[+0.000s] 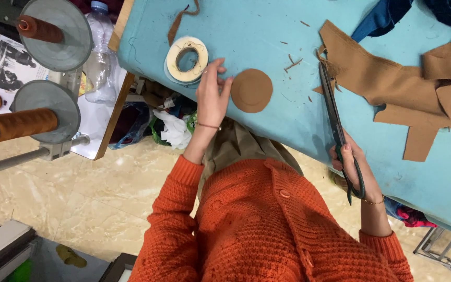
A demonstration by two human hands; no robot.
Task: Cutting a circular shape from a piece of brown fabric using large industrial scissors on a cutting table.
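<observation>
The table (267, 31) is wearing a matt, pale blue cloth cover with a wooden edge showing at its side. The round brown piece (251, 90) and the larger brown offcuts (392, 83) are looking like soft, felted cloth — dull, slightly fuzzy. The scissors (335, 120) are showing dark metal blades. The tape roll (186, 58) is looking papery, and the floor (79, 198) is gleaming — polished stone tile.

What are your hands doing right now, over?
Left grip open, fingertips beside round brown felt disc. Right grip shut on long dark metal scissors. Close by left, ring-shaped cream tape roll.
</observation>
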